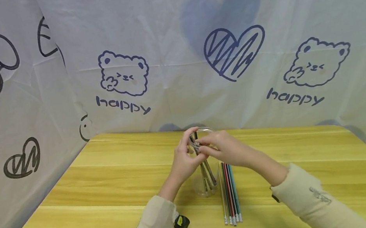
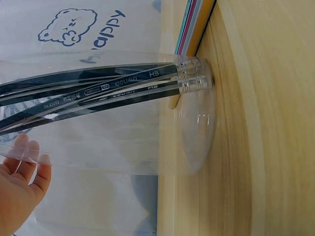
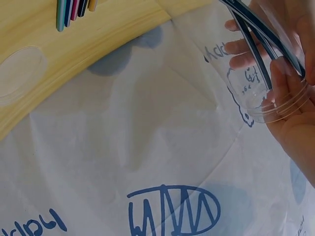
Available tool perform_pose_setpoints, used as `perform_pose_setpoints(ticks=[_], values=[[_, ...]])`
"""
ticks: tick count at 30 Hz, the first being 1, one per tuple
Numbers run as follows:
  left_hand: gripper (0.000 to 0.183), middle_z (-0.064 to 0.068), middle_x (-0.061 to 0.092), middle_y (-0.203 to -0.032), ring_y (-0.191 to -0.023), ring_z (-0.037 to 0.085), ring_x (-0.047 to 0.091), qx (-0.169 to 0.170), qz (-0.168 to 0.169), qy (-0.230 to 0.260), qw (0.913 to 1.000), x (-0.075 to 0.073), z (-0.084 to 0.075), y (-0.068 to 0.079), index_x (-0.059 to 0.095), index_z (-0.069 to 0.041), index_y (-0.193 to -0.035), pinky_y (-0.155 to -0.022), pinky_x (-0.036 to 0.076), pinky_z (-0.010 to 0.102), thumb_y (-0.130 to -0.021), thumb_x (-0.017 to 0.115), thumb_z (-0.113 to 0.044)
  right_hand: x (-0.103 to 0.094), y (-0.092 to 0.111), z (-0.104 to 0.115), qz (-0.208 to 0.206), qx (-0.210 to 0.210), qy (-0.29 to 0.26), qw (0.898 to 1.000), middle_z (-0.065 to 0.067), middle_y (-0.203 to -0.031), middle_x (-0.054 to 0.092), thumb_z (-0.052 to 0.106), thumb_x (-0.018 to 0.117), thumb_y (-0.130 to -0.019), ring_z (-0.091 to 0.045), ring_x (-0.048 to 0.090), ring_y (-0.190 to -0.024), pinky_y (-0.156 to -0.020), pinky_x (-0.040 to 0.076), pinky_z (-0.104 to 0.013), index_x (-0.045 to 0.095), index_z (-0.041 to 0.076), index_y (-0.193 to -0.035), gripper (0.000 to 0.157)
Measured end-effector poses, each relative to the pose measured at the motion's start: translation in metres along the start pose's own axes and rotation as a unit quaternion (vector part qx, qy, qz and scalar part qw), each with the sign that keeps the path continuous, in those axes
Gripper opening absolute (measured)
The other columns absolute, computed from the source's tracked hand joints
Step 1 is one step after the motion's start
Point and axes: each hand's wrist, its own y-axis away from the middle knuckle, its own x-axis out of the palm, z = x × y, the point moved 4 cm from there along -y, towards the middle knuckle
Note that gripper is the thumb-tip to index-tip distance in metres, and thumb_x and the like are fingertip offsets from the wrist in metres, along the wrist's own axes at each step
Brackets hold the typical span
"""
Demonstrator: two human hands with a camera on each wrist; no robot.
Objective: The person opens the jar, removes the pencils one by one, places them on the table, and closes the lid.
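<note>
A clear plastic jar [image 2: 123, 147] stands on the table with several dark pencils [image 2: 123, 91] leaning inside, their silver eraser ends down at its bottom. My left hand [image 1: 183, 161] grips the jar close to its mouth; in the left wrist view its fingers [image 2: 43, 169] lie against the wall. From the other side my right hand [image 1: 229, 148] reaches to the mouth, finger and thumb pinching the pencils' upper ends. In the right wrist view the right hand's fingers [image 3: 281, 81] show within the jar's rim [image 3: 280, 117], beside the pencils.
A row of several coloured pencils [image 1: 229, 193] lies on the wooden table [image 1: 113, 219] just right of the jar, eraser ends toward me. A clear round disc, like a lid [image 3: 22, 73], lies near the table's back edge. A printed white cloth [image 1: 179, 91] hangs behind.
</note>
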Motion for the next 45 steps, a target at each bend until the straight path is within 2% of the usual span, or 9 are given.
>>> perform_pose_setpoints(ticks=[4, 8, 12, 18, 25, 32, 38, 40, 45], values=[[0.059, 0.012, 0.051, -0.085, -0.073, 0.023, 0.043, 0.0, -0.002, -0.001, 1.0, 0.0, 0.0, 0.0, 0.042, 0.003, -0.125, -0.065, 0.037, 0.034, -0.073, 0.066, -0.007, -0.002, 0.002, 0.002, -0.011, -0.003, -0.002, 1.0, -0.008, -0.09, 0.064, 0.007, 0.053, -0.088, -0.014, 0.056, -0.075, -0.063, 0.045, -0.024, 0.062, 0.0, -0.104, 0.02], [0.059, 0.014, 0.052, -0.087, -0.073, 0.015, 0.041, -0.001, -0.003, 0.003, 1.0, 0.0, -0.001, 0.0, 0.041, 0.004, -0.126, -0.066, 0.039, 0.042, -0.073, 0.066, -0.006, -0.004, 0.003, 0.002, -0.022, -0.016, -0.006, 1.0, -0.009, -0.091, 0.065, 0.005, 0.055, -0.087, -0.017, 0.059, -0.08, -0.067, 0.047, -0.025, 0.062, -0.002, -0.105, 0.021], [0.059, 0.013, 0.051, -0.087, -0.073, 0.017, 0.042, -0.007, -0.004, 0.006, 0.9999, -0.001, -0.001, 0.001, 0.041, 0.003, -0.126, -0.067, 0.039, 0.046, -0.073, 0.066, -0.007, -0.005, 0.003, 0.002, -0.031, -0.021, -0.012, 0.999, -0.009, -0.09, 0.065, 0.003, 0.056, -0.086, -0.019, 0.061, -0.081, -0.07, 0.048, -0.028, 0.062, -0.003, -0.105, 0.02], [0.059, 0.012, 0.05, -0.085, -0.074, 0.026, 0.043, -0.009, -0.002, 0.006, 0.9999, -0.001, -0.001, 0.001, 0.041, 0.002, -0.126, -0.067, 0.039, 0.045, -0.073, 0.065, -0.007, -0.005, 0.002, 0.001, -0.032, -0.001, -0.026, 0.999, -0.008, -0.088, 0.065, 0.004, 0.056, -0.086, -0.018, 0.06, -0.081, -0.07, 0.048, -0.029, 0.061, -0.002, -0.101, 0.017], [0.058, 0.018, 0.053, -0.099, -0.076, 0.012, 0.041, -0.014, -0.002, 0.005, 0.9999, -0.001, -0.003, 0.001, 0.041, 0.002, -0.125, -0.068, 0.039, 0.047, -0.073, 0.066, -0.005, -0.005, 0.002, -0.001, -0.039, 0.027, -0.058, 0.997, -0.008, -0.089, 0.062, 0.004, 0.058, -0.085, -0.02, 0.058, -0.084, -0.069, 0.048, -0.027, 0.057, -0.002, -0.099, 0.016], [0.056, 0.019, 0.052, -0.102, -0.075, 0.026, 0.042, -0.009, 0.002, 0.001, 1.0, 0.0, -0.002, 0.001, 0.04, 0.002, -0.125, -0.066, 0.038, 0.047, -0.076, 0.065, -0.005, -0.008, 0.003, -0.001, -0.061, 0.021, -0.077, 0.995, -0.011, -0.091, 0.062, -0.002, 0.057, -0.084, -0.022, 0.059, -0.085, -0.071, 0.048, -0.03, 0.057, -0.003, -0.099, 0.016], [0.058, 0.014, 0.051, -0.111, -0.076, 0.02, 0.043, -0.003, 0.005, -0.007, 1.0, 0.005, 0.023, -0.001, 0.04, -0.007, -0.128, -0.06, 0.036, 0.036, -0.077, 0.067, -0.009, -0.012, 0.003, 0.0, -0.111, 0.011, -0.09, 0.99, -0.01, -0.089, 0.063, -0.004, 0.06, -0.081, -0.022, 0.061, -0.082, -0.068, 0.049, -0.03, 0.058, -0.004, -0.097, 0.016], [0.06, 0.011, 0.05, -0.114, -0.078, 0.018, 0.044, -0.006, 0.006, -0.004, 1.0, 0.007, 0.033, -0.002, 0.04, -0.013, -0.13, -0.06, 0.038, 0.038, -0.077, 0.068, -0.013, -0.013, 0.003, 0.001, -0.126, 0.009, -0.1, 0.987, -0.011, -0.088, 0.063, -0.005, 0.06, -0.081, -0.022, 0.06, -0.082, -0.068, 0.049, -0.029, 0.055, -0.005, -0.098, 0.018], [0.061, 0.01, 0.048, -0.119, -0.079, 0.016, 0.043, -0.008, 0.007, -0.002, 0.9999, 0.008, 0.038, -0.002, 0.04, -0.016, -0.13, -0.063, 0.039, 0.046, -0.077, 0.068, -0.024, -0.017, 0.004, 0.001, -0.171, 0.002, -0.118, 0.978, -0.012, -0.084, 0.061, -0.007, 0.059, -0.08, -0.022, 0.061, -0.08, -0.067, 0.049, -0.029, 0.046, -0.002, -0.095, 0.021]])
